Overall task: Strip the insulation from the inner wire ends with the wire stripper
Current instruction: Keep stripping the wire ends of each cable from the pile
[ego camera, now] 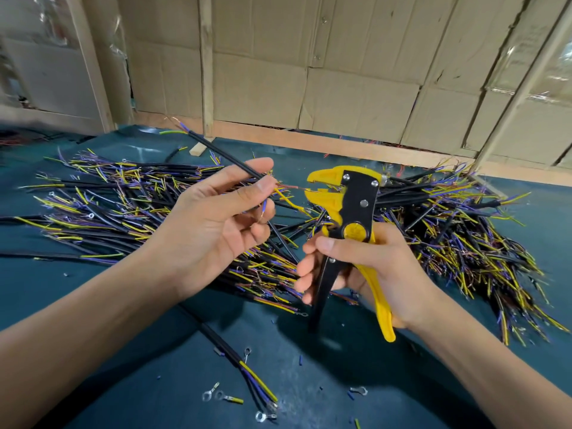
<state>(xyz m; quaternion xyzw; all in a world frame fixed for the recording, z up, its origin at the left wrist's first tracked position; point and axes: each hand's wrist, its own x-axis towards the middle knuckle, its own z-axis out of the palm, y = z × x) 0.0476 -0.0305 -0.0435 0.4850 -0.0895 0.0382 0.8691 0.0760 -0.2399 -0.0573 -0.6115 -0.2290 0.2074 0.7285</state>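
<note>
Yellow-and-black plastic wire stripper (349, 212), gripped in the right hand (356, 264), has a thin reddish inner wire (291, 187) in its jaws. Left hand (216, 221) fingers (253, 193) pinch the black sheathed cable (223, 156) above the desk (309, 382). Recommend holding the cable steady, then squeezing fully.

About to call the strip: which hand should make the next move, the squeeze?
Right. The right hand already grips the wire stripper handles; the left hand only pinches the black cable, feeding a red inner wire toward its head.
</note>
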